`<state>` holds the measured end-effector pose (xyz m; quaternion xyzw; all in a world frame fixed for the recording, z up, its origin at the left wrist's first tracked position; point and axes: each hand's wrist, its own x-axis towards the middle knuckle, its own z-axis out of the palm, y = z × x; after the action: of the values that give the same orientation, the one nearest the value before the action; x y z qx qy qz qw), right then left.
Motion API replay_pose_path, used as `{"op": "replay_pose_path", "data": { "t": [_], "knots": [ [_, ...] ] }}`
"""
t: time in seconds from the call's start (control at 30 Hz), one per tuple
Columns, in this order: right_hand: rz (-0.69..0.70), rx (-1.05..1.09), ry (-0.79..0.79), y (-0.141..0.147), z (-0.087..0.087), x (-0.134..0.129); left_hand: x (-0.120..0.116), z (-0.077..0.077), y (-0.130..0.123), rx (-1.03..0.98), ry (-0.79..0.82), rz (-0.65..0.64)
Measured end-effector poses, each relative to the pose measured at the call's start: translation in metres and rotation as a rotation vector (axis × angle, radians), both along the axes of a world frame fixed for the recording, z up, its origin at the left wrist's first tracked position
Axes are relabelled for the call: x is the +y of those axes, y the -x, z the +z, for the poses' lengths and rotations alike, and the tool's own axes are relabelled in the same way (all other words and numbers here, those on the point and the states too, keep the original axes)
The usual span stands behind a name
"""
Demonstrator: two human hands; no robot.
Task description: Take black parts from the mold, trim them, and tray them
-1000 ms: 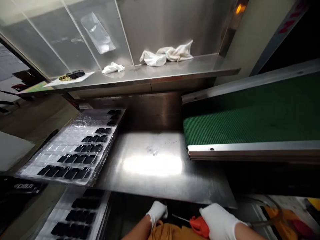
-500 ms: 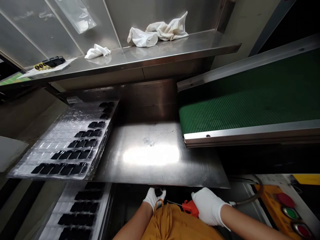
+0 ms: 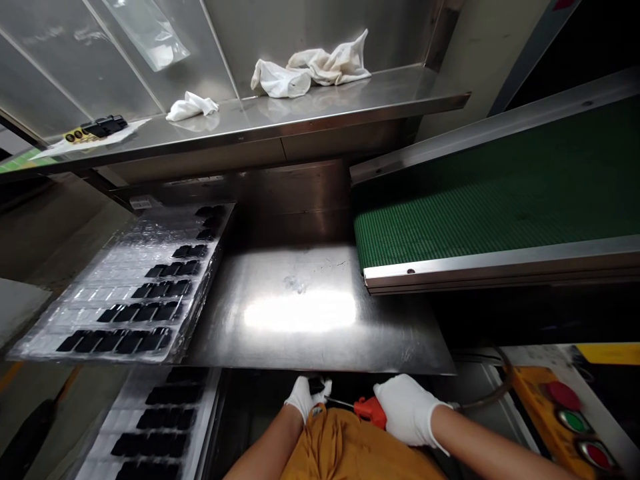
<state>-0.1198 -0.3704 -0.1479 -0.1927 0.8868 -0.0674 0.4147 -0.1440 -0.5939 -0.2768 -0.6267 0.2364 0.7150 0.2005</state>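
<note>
One dark piece [image 3: 316, 385]: small, pinched in our white-gloved left hand [image 3: 306, 399], grip pressed together, fingers hiding part of it.
Right hand [image 3: 407, 410]: gloved, grip closed round an orange-handled tool [image 3: 371, 412].
Tool axis: nearly level, thin metal shaft [image 3: 340, 402] pointing left, tip just beside the dark piece.
Below our hands: orange cloth [image 3: 360, 447].
Left of us: two clear trays [image 3: 125, 293] of black parts.
Ahead: steel sheet [image 3: 310, 333].
Right: green conveyor belt [image 3: 500, 220], and a yellow control box [image 3: 565, 413] with red and green buttons.
</note>
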Motion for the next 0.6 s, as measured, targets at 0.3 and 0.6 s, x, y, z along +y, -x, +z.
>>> {"op": "replay_pose_path", "data": {
  "t": [0.3,0.6],
  "knots": [
    [0.049,-0.034,-0.059,0.002,0.001,-0.002,-0.003,-0.004,0.001,-0.018,-0.001,-0.002],
    [0.144,-0.042,-0.123,0.004,-0.010,-0.004,-0.010,-0.007,0.004,-0.039,-0.012,-0.037]
  ]
}}
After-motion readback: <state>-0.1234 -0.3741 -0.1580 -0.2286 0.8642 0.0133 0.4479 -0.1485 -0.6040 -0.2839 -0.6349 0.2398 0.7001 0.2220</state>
